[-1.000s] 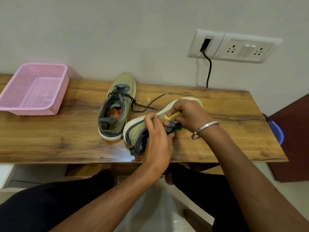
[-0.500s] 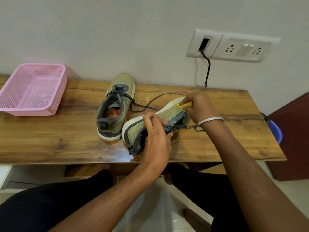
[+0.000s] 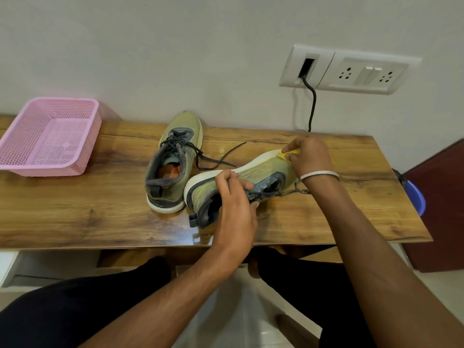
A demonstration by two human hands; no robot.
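**Q.** Head view: where is the shoe, and how do the hands stand?

**A.** The shoe [image 3: 263, 169] lies on its side near the front of the desk [image 3: 75, 209], sole turned away from the person and toe to the right. The left hand [image 3: 233, 209] is curled round its collar and laces. The right hand [image 3: 311, 156] pinches a yellow cloth [image 3: 292, 153] against the pale sole edge at the toe.

**Q.** What could go wrong from here?

**A.** The shoe balances on a narrow, rounded flank. If the left hand loosens, a hard rub at the toe would probably roll or pivot it. The desk is glossy, so the heel might slide into the second shoe [image 3: 173, 159] just beside it. The small cloth could slip out of the pinch. A lace loop [image 3: 298, 189] lies close under the bangle [image 3: 319, 175] and could snag on it, and wiping might smear dirt across the mesh.

**Q.** Materials, textures and shapes?

**A.** The upper is olive-green knit mesh with dull grey overlays and thin dark laces. The sole is thick, smooth off-white foam that curves up at the toe. The cloth looks soft, though it is too small to identify. The desk is wood-grain laminate with a sheen. The pink basket [image 3: 50, 169] at far left is rigid perforated plastic with sloped walls and rounded corners. The bangle is a plain metal ring.
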